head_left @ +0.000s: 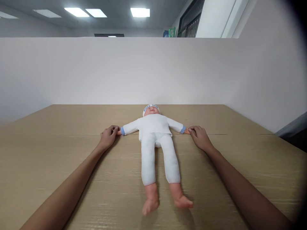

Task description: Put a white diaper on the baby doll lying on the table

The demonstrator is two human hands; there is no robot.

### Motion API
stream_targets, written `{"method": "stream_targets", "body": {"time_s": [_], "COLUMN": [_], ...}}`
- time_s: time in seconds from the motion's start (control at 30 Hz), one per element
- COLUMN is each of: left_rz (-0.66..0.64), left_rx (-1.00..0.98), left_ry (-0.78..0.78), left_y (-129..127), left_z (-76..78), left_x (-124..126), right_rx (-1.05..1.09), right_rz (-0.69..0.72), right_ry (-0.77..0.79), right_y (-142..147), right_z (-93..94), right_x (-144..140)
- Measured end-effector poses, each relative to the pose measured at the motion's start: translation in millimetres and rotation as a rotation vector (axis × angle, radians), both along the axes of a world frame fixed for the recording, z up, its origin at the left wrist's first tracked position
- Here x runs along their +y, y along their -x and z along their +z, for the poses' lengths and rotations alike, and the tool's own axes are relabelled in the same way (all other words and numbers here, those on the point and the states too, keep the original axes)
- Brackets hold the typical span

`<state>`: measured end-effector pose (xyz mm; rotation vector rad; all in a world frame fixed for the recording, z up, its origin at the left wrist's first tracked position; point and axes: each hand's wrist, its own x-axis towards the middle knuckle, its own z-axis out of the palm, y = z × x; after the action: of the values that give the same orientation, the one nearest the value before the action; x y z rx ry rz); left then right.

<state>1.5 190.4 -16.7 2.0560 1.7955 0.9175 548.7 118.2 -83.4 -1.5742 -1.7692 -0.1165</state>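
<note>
A baby doll (155, 124) lies on its back on the wooden table, its head away from me and its bare feet toward me. It wears a white long-sleeved top with blue cuffs, white trousers and a white hat with dark lettering. Both its arms are stretched out sideways. My left hand (109, 136) is closed around the doll's hand at the left. On the other side, my right hand (199, 137) pinches the doll's other hand between thumb and fingers. The doll's fingers are mostly covered by mine.
The wooden table (72, 179) has a seam running across it near the doll's arms. A white partition wall (115, 70) rises behind its far edge. At the right edge stands a dark object (294, 131) that I cannot make out.
</note>
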Motion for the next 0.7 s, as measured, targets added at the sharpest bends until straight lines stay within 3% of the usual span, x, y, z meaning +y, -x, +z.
{"method": "stream_targets", "body": {"time_s": [0.23,0.5,0.7], "left_rz": [-0.006,-0.290,-0.291], "left_rx": [0.030,-0.013,0.035], "left_ry": [-0.010,0.040,-0.059], "left_y": [4,27,30], "left_z": [-2.5,2.7,-7.3], "left_x": [4,1,10], "right_rx": [-0.006,-0.015,-0.015], "right_rz": [0.000,-0.006,-0.003], "right_ry": [0.002,0.001,-0.012], "right_y": [0,-3,-4], "right_z": [0.2,-2.2,-5.2], "right_x": [0,2,3]}}
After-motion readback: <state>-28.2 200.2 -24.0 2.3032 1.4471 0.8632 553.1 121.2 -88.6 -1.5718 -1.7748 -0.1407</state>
